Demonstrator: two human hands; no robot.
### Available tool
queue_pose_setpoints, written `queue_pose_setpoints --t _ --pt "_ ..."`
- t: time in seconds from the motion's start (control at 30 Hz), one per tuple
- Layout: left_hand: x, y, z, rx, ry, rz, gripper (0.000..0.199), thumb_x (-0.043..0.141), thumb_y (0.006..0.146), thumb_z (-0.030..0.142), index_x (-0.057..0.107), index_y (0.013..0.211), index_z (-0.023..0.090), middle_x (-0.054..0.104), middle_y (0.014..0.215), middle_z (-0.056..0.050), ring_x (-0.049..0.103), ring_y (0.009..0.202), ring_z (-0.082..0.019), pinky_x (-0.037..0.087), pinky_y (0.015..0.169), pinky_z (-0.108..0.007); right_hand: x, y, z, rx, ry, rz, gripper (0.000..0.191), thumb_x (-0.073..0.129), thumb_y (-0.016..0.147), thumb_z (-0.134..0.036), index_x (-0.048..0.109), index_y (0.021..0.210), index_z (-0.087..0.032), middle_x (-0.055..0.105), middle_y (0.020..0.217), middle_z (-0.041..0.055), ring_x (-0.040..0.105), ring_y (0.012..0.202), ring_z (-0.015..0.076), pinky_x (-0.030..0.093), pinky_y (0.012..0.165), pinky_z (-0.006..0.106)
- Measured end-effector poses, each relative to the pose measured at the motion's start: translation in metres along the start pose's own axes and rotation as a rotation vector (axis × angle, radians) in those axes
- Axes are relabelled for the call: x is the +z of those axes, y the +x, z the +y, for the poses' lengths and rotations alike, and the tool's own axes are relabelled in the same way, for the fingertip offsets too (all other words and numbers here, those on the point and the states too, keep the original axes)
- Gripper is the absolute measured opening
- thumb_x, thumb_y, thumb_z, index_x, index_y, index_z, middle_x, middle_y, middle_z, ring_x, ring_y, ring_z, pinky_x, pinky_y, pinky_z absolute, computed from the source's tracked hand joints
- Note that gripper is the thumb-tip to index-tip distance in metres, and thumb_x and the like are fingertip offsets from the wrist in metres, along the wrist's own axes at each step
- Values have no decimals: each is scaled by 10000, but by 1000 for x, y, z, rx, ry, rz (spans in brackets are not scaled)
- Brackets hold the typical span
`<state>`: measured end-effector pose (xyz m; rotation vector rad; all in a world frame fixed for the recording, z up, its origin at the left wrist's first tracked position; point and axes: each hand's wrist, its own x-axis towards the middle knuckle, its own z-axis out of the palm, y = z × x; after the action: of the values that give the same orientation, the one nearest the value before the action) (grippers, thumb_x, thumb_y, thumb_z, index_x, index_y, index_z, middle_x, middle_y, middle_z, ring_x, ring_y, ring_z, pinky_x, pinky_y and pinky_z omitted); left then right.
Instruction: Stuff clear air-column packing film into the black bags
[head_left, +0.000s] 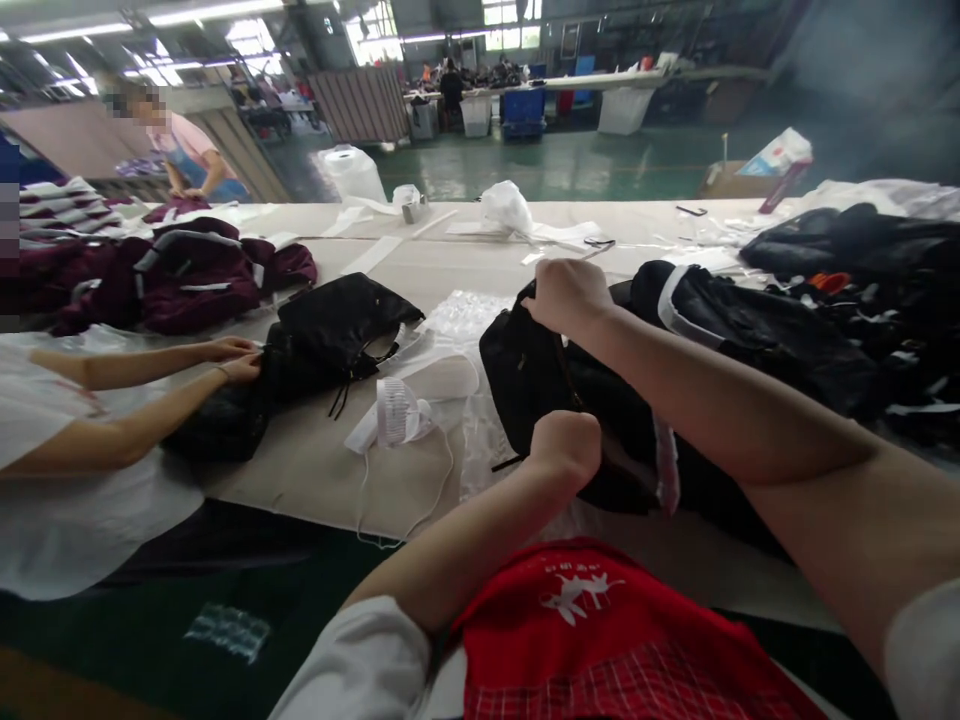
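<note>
While a beige tabletop [322, 485] is stretching across the workroom, a green floor [570, 165] is showing beyond its far edge, and strip lights [214, 12] are glowing overhead. Two white bins [624, 110] and one blue bin [523, 112] are standing on that floor. Maroon bags [199, 280] are lying heaped toward the tabletop's far left corner and dark bags [817, 310] along its right side, both too jumbled for counting. One white fan [393, 412] is lying toward the near edge, trailing a cord. One co-worker [202, 155] is bending at the far left; another's two hands [238, 360] are touching a second black bag [337, 315] by the near left edge. Right of the fan, one black bag [521, 370] is sitting near the near edge. The person's right hand [570, 292] is arching over from above, its fingers clamping on the bag's upper edge. The left hand [568, 442] is reaching up from the near side, curling against the bag's lower part; its fingers are facing away, so I cannot tell whether they are gripping.
</note>
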<state>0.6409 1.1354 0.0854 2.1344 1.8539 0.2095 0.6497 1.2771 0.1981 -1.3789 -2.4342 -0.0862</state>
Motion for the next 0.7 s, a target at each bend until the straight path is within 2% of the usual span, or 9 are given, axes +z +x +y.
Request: queue_pose_setpoints --t 0.1,0.17,0.23,0.3,0.37,0.47,0.5,0.6,0.7 --pt "-5 2 8 -9 -30 38 256 480 887 171 722 865 88 685 805 -185 668 875 -280 489 769 -353 9 16 4 62 -45 -4 431 651 789 -425 658 1000 -50 664 981 190 606 954 293 478 840 398" --pt "-9 1 3 18 -54 61 320 453 923 259 717 845 95 683 780 -169 667 831 -267 482 759 -349 17 24 17 99 -35 -73 465 653 783 -467 668 996 -53 670 996 186 617 939 297 485 810 392" --pt "-9 5 -8 55 -148 71 398 421 945 357 709 810 117 675 733 -129 655 753 -234 468 718 -321 25 27 32 70 33 -199 533 653 767 -550 677 997 -69 681 968 163 629 903 281 488 788 368" --pt "-5 15 -22 56 -319 63 407 422 941 391 694 777 138 649 670 -75 617 660 -183 443 662 -278 29 19 42 -48 172 -368 546 644 781 -566 669 1050 -91 694 935 129 639 855 237 487 768 321" --pt "4 28 -35 2 -514 40 370 422 935 347 678 765 141 603 607 -29 556 570 -133 411 600 -241 30 -3 47 -186 295 -394 468 636 827 -463 640 1133 -109 694 1002 115 636 891 210 476 796 290" --pt "18 44 -51 -121 -715 35 365 375 936 304 666 800 132 571 580 -5 495 504 -106 380 535 -222 27 -66 45 -282 306 -73 278 579 859 -261 650 1094 -130 673 1099 113 606 1013 214 431 903 303" --pt "21 47 -55 -143 -731 45 349 384 927 301 664 808 131 585 598 -9 504 519 -109 383 539 -222 27 -91 44 -266 301 -1 209 544 866 -230 669 1010 -144 691 1012 96 619 963 208 428 896 307" --pt "22 47 -67 -100 -633 65 293 431 889 279 670 792 139 656 704 -39 577 643 -144 424 620 -240 42 -155 43 -154 295 -238 222 505 883 -248 673 1013 -183 703 807 59 651 745 186 450 723 279" --pt "14 39 -72 28 -470 21 301 418 882 270 689 833 150 708 846 -71 630 792 -193 456 734 -270 65 -178 45 1 264 -325 320 467 877 -201 625 1151 -153 714 907 103 668 827 220 466 746 301"
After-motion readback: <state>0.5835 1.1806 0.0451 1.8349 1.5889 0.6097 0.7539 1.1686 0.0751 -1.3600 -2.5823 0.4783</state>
